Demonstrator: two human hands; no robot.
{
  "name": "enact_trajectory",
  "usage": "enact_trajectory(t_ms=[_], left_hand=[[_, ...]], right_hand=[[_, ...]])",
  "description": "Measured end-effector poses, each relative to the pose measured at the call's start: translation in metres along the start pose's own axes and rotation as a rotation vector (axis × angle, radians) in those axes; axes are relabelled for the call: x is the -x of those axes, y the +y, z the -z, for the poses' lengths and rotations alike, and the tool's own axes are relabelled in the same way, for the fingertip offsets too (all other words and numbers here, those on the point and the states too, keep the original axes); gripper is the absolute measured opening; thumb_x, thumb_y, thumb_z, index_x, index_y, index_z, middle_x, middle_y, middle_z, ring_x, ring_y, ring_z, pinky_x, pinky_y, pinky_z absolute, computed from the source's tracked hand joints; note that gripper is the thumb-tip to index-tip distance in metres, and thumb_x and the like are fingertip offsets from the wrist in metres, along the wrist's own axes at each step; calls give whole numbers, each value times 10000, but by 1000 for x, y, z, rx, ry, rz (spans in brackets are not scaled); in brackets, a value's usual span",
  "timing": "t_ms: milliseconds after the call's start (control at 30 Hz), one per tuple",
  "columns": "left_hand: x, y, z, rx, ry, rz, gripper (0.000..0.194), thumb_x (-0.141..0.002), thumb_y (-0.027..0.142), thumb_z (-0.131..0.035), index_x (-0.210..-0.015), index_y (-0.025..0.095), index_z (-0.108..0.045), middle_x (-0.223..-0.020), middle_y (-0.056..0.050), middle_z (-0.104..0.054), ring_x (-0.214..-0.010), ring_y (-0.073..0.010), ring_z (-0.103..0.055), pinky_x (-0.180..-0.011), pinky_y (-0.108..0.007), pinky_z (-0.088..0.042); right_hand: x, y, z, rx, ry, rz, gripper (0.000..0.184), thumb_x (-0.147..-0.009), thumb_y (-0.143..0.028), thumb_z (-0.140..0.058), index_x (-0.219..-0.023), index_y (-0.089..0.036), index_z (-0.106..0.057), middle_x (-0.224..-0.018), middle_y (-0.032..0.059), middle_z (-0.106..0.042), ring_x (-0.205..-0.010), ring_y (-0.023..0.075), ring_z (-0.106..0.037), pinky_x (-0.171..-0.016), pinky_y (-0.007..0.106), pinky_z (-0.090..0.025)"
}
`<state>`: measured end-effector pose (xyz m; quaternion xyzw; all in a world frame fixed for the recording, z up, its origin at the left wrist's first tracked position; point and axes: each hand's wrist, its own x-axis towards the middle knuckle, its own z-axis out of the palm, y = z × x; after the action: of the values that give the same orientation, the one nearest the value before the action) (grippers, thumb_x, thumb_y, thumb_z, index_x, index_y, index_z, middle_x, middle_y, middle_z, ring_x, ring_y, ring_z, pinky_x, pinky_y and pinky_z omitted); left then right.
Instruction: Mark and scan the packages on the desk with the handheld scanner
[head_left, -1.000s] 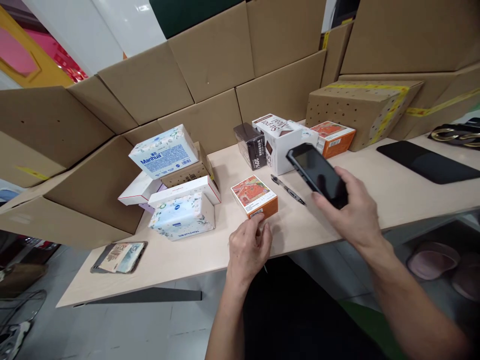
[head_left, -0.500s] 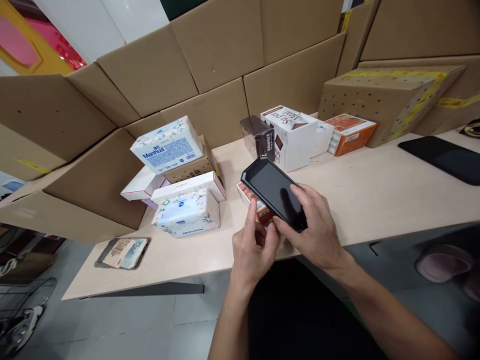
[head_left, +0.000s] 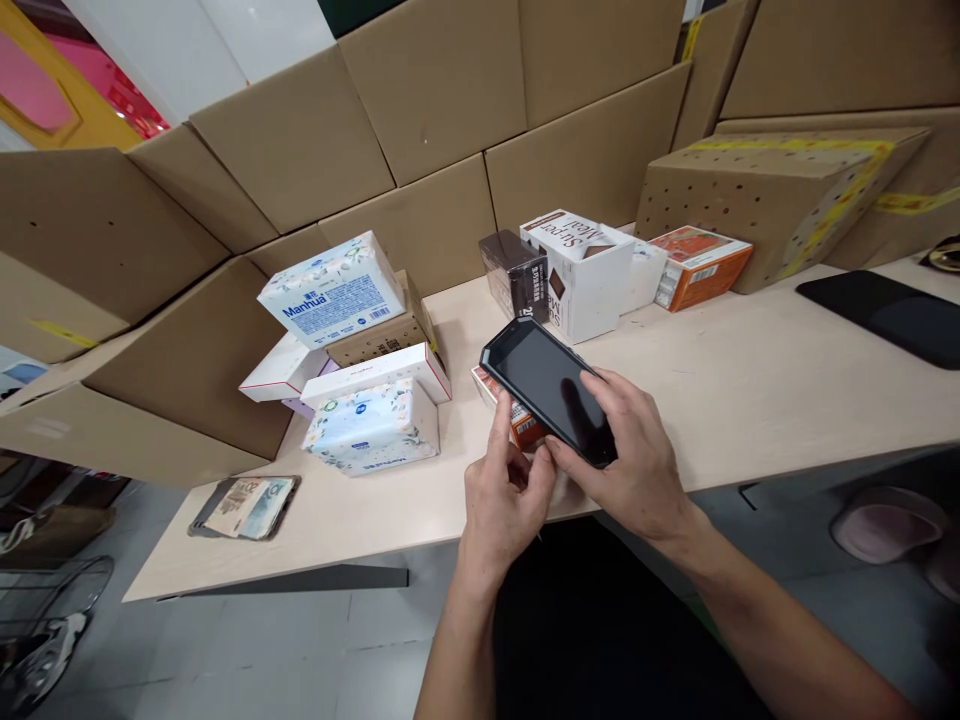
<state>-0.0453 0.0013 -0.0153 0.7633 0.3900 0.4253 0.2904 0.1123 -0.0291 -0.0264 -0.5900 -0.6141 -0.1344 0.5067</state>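
Observation:
My right hand (head_left: 626,455) grips a black handheld device (head_left: 541,382) with a dark screen, tilted above the near edge of the pale table (head_left: 750,390). Its thumb lies across the screen's lower part. My left hand (head_left: 506,490) is just left of it, forefinger raised against the device's lower left edge, the other fingers curled. Under the device lies a small orange box (head_left: 517,418), mostly hidden.
Left of the hands sits a pile of tissue packs and small boxes (head_left: 352,350). Behind are a white carton (head_left: 581,270), a dark box (head_left: 516,272), an orange box (head_left: 699,265) and a taped cardboard parcel (head_left: 772,195). A black pad (head_left: 885,315) lies right; a flat case (head_left: 244,505) near left.
My right hand has brought the device left and down from above the pen to over the orange box. My left hand has risen from the box to the device's edge.

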Motion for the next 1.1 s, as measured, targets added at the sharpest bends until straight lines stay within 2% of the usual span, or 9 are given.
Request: enact_trajectory(t_ms=[167,367,567,867,1100], left_hand=[[-1,1,1,16,3,11,710,-920,243,-615,-1570,256,-332,-589,99,-524,-493,-64,-466,-538,-169,-436],[-2,1,1,142,6,41,659,-940,270,-595,-1559,245,-369,-556,107,-424,-479,-68,-390,-518,-184,-396],[-4,6,4,212,-45,123,698,-926,264,-601,-1574,234,-342,-550,104,-378,-493,-79,-335,-502,-203,-362],[-2,4,3,214,-46,106,700,-931,259,-606,-1575,254,-332,-549,105,-435,-491,-72,-381,-519,-189,-394],[2,3,1,224,66,129,729,-928,286,-627,-1580,277,-303,-546,110,-473,-487,-72,-438,-543,-189,-421]], right_hand=[[0,1,-1,-4,10,7,759,-850,-370,-711,-1514,-219,-376,-1416,195,-540,-1297,354,-547,-1060,571,-502],[-1,2,1,-23,5,11,763,-853,-376,-703,-1523,-230,-370,-1424,186,-545,-1293,352,-557,-1059,569,-507],[-3,2,3,-23,10,23,748,-855,-361,-704,-1514,-220,-380,-1398,192,-563,-1277,348,-572,-1046,561,-523],[-2,0,1,-9,24,23,760,-841,-349,-726,-1504,-202,-384,-1393,204,-560,-1277,348,-569,-1043,550,-524],[-1,1,2,-21,-18,-8,772,-844,-361,-722,-1511,-210,-364,-1420,192,-543,-1301,345,-544,-1061,554,-504]])
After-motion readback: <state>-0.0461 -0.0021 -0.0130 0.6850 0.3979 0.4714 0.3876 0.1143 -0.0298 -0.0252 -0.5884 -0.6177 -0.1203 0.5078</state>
